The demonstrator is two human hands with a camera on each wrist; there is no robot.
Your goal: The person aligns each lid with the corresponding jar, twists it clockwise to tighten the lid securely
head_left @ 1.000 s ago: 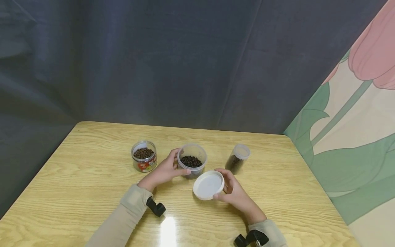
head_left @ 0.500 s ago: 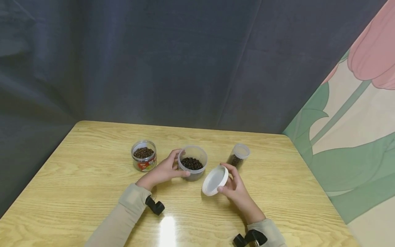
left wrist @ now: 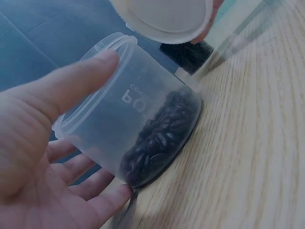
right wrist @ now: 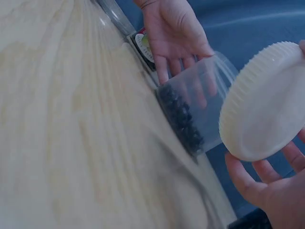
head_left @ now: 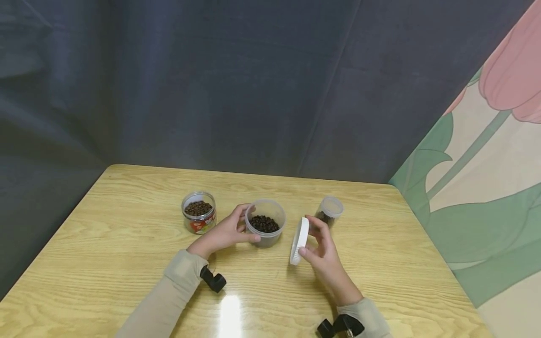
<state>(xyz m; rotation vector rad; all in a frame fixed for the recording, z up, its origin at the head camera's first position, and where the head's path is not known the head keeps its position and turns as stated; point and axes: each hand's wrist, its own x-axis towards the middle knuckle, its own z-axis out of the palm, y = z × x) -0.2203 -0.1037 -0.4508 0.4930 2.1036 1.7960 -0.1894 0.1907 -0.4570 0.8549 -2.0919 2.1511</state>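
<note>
A clear plastic tub (head_left: 268,240) stands upright on the table, with dark coffee beans (head_left: 264,224) in its lower part and no cover on top. My left hand (head_left: 224,235) holds it from the left, thumb at the rim and fingers along the far side. In the left wrist view the frosted wall of the tub (left wrist: 114,109) carries raised lettering. To its right, my right hand (head_left: 326,253) grips a white screw lid (head_left: 299,241) by its edge, above the table. The lid stands nearly on edge, apart from the tub; the right wrist view shows its ribbed rim.
An uncovered clear jar (head_left: 199,224) with a red label and brown beans stands left of my left hand. Behind my right hand is a tall capped jar (head_left: 331,208) of dark beans, partly hidden. A dark curtain (head_left: 236,94) hangs behind the wooden table (head_left: 127,225).
My right hand has turned the lid from facing up to nearly on edge and moved it slightly right and up. The left hand and the tub have barely shifted.
</note>
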